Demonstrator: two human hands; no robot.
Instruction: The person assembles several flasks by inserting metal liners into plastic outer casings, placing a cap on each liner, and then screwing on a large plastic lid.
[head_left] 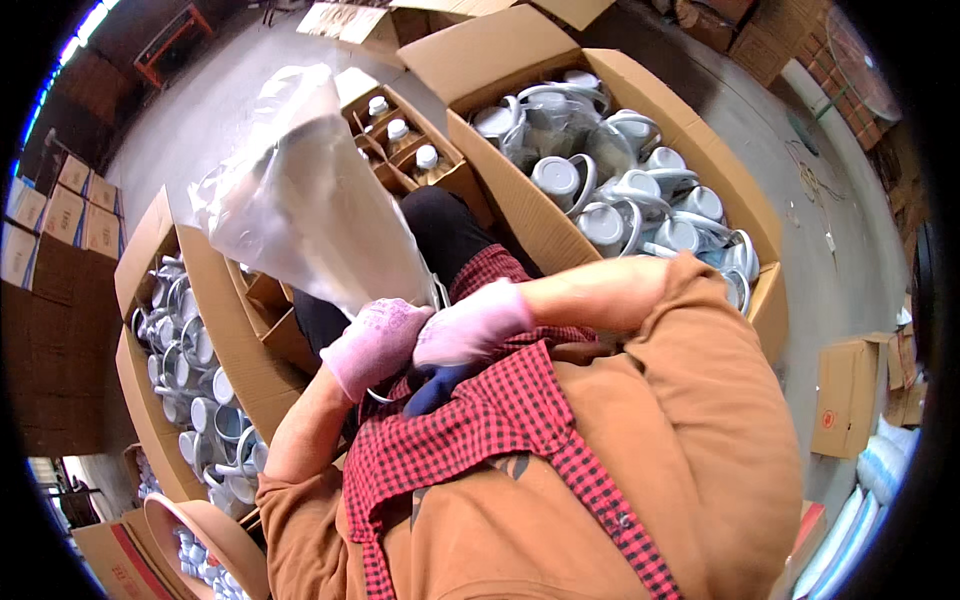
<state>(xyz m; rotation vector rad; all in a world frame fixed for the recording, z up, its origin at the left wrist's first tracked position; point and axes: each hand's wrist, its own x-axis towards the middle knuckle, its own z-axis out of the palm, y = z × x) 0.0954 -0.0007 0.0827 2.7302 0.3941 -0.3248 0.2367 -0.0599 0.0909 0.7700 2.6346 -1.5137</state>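
1. Both hands wear pink gloves and meet at the centre, over the person's lap.
2. The left hand (375, 345) is closed around the bottom of a clear plastic bag (305, 195), which rises toward 11 o'clock.
3. The right hand (470, 325) is closed too, pinching the bag's lower end just beside the left; a dark blue piece (432, 390) shows just under it.
4. At 1 o'clock, a large cardboard box (700, 150) is full of white kettles (610, 225).
5. At 9 o'clock, another box (140, 250) holds more kettles.
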